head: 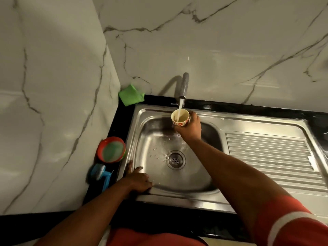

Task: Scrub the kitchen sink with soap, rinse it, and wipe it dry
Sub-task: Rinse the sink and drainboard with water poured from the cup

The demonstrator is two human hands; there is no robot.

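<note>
White marble walls point(213, 41) w/ grey veins meet in a corner above a black counter point(159, 219). The steel sink point(177, 194) is set in this counter; its basin is on the left side & a ribbed drainboard point(269, 157) on the right. A few water drops lie near the drain point(175, 159). The tap point(184, 86) at the back edge is running, and the stream point(180, 108) falls into a small cup point(180, 119) w/ red flower pattern. The right hand point(191, 126) has its fingers curled round this cup and holds it above the back of the basin. The left hand point(138, 180) rests on the front-left rim of the sink, fingers spread & holding nothing. In the corner lies a folded green cloth point(130, 94). Left of the sink stand a red round tub point(111, 150) and, nearer to the person, a blue brush point(101, 174). The right arm has a red sleeve point(292, 219) w/ white stripe.
</note>
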